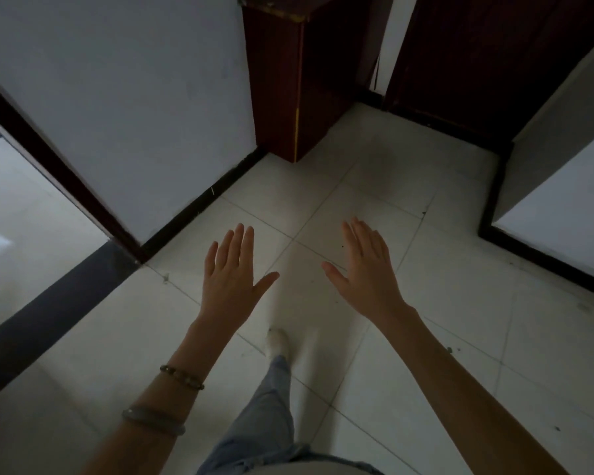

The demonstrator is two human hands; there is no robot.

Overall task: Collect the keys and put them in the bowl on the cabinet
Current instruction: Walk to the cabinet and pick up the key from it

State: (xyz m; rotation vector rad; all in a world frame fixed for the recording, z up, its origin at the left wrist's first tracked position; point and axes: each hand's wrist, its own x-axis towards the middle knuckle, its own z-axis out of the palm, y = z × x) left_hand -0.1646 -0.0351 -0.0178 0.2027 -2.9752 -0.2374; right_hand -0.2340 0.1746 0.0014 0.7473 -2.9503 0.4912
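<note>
Left hand (232, 269): reaching forward over the floor, palm down, fingers stretched out and close together, thumb angling toward the centre; holding nothing. A beaded bracelet (181, 376) and a pale bangle (153, 421) are sitting on this forearm, the bangle nearer the elbow.

Right hand (367, 269): reaching forward level with the left, well apart from it, fingers extended and flat, thumb pointing inward; holding nothing.

Floor (426, 286): pale square tiles with thin grout lines, running under both hands, carrying small dark specks.

Leg in light jeans (264, 416): stepping forward between the two arms, ending in a pale shoe (278, 341) touching the tiles.

Cabinet (282, 80): dark reddish wood, standing upright against the white wall (134, 97) ahead, its top edge cutting off at the upper frame border.

Dark door (494, 56): standing to the right of the cabinet.

Keys and bowl: not showing anywhere in this view; their position cannot be told.
</note>
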